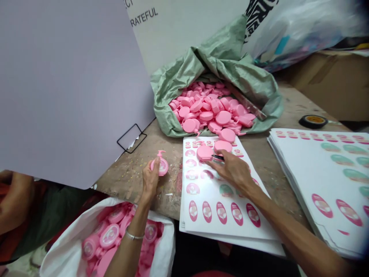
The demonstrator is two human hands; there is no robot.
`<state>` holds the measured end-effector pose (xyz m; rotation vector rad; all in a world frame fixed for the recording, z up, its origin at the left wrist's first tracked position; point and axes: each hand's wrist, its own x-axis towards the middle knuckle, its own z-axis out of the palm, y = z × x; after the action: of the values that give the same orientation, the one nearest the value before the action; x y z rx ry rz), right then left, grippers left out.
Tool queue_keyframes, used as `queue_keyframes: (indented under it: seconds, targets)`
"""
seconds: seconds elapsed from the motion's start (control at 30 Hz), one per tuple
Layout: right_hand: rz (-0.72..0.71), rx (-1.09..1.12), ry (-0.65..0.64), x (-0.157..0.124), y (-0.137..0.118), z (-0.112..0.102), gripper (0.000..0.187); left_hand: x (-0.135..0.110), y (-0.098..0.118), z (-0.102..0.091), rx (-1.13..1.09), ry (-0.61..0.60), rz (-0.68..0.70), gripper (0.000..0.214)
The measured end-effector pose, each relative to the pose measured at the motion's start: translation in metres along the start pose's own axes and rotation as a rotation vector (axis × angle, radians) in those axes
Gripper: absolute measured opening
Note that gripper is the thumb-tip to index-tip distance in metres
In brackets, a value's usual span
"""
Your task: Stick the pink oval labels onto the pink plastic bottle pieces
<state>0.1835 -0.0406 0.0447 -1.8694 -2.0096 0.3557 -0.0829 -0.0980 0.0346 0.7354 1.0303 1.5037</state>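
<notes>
My left hand grips a small round pink pump bottle, held upright over the table edge, with a round label on its face. My right hand is closed around a thin black tool; its exact kind is unclear. The tool's tip meets a plain pink bottle lying on a sticker sheet. Another plain bottle lies just behind my right fingers. Printed pink and green stickers cover the sheet, several spots bare white.
A green sack spills plain pink bottles at the back. Below left, a white sack holds labelled ones. More sticker sheets are stacked right, near black tape and a cardboard box. A grey panel and another person's arm are left.
</notes>
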Motion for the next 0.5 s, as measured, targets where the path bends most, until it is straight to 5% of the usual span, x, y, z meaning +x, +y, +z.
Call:
queue_keyframes:
  seconds: [0.1,0.2,0.33,0.43,0.5]
  targets:
    - [-0.079,-0.15,0.046,0.014,-0.02,0.008,0.06,0.019,0.01,-0.007,0.002,0.047,0.108,0.005]
    - [-0.049,-0.161,0.003,0.023,-0.03,0.008,0.054,0.013,0.017,0.014,0.075,0.117,0.181,0.022]
    - [-0.083,0.425,-0.21,0.012,-0.034,-0.006,0.054,-0.003,0.002,0.061,0.178,0.061,0.047,0.02]
    - [-0.084,0.972,-0.535,-0.007,-0.042,-0.013,0.051,-0.006,-0.015,0.091,-0.119,-0.167,-0.235,0.038]
    - [-0.024,1.09,-0.586,-0.018,-0.048,-0.015,0.053,-0.006,-0.018,0.101,-0.332,-0.216,-0.324,0.04]
